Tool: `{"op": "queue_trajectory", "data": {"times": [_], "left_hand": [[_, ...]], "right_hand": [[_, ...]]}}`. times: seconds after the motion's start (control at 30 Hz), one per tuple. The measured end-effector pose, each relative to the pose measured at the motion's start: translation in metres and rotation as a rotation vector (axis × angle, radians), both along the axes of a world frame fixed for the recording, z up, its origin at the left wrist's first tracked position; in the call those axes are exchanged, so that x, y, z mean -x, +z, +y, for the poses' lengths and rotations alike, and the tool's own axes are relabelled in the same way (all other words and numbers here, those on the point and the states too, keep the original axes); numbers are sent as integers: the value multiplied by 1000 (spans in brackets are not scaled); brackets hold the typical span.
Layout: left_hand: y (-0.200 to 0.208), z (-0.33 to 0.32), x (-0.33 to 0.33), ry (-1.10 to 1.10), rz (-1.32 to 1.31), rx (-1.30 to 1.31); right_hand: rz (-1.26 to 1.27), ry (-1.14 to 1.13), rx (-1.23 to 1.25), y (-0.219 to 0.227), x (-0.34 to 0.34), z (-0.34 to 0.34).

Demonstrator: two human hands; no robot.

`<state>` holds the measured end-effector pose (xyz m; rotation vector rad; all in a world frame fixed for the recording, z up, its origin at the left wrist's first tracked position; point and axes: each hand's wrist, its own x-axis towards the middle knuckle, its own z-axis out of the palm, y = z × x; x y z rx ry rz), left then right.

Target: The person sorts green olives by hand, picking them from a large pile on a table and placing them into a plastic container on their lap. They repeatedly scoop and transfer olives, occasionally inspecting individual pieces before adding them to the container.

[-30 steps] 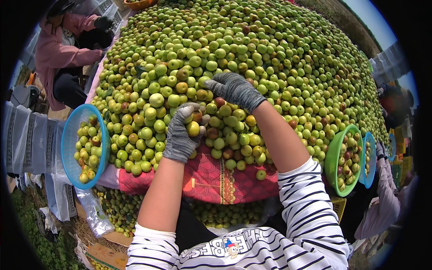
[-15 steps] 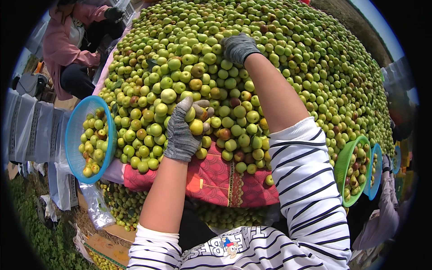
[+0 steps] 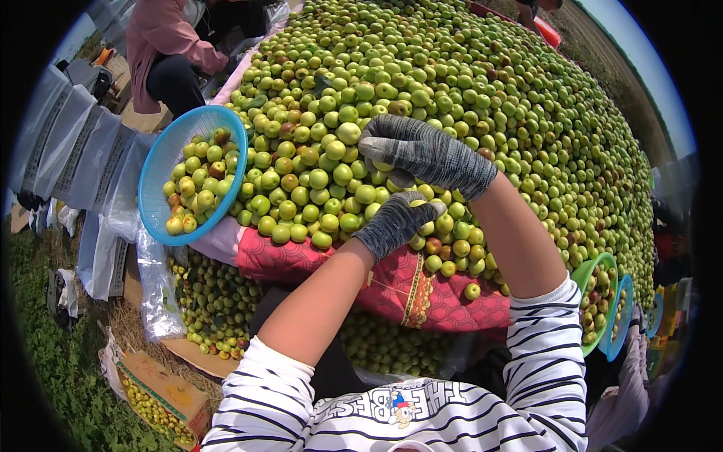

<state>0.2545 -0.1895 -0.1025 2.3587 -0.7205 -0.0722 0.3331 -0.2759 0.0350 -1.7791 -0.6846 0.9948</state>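
Observation:
Green and reddish-brown jujubes (image 3: pixel 318 178) lie in a large heap in front of me. My gloved left hand (image 3: pixel 395 222) is closed low over the near side of the heap. Its fingers curl round a jujube, of which a yellow-green bit (image 3: pixel 416 203) shows. Just above it, my gloved right hand (image 3: pixel 433 154) is bent over with curled fingers. Green skin of a jujube (image 3: pixel 382 166) shows between its thumb and fingers. How many fruits either hand holds is hidden. Both gloves are grey knit.
A blue plastic basket (image 3: pixel 147 197) of jujubes stands at left; green (image 3: pixel 586 273) and blue baskets (image 3: pixel 611 331) stand at right. Red patterned cloth (image 3: pixel 467 310) edges the heap. A person in pink (image 3: pixel 169 38) crouches at far left. A cardboard box (image 3: pixel 162 392) holds more fruit.
My right hand has come back toward me from the heap's far part to beside the left. My left hand has turned palm-down. The view has shifted, so the blue basket appears further right.

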Motion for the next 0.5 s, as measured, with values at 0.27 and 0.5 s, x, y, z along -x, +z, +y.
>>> {"op": "queue_trajectory", "data": {"times": [0.27, 0.5], "left_hand": [[5, 1, 13, 73, 329, 403], [-6, -16, 27, -176, 296, 338]], "right_hand": [[-657, -101, 7, 18, 3, 68], [-984, 193, 587, -50, -19, 79]]}}
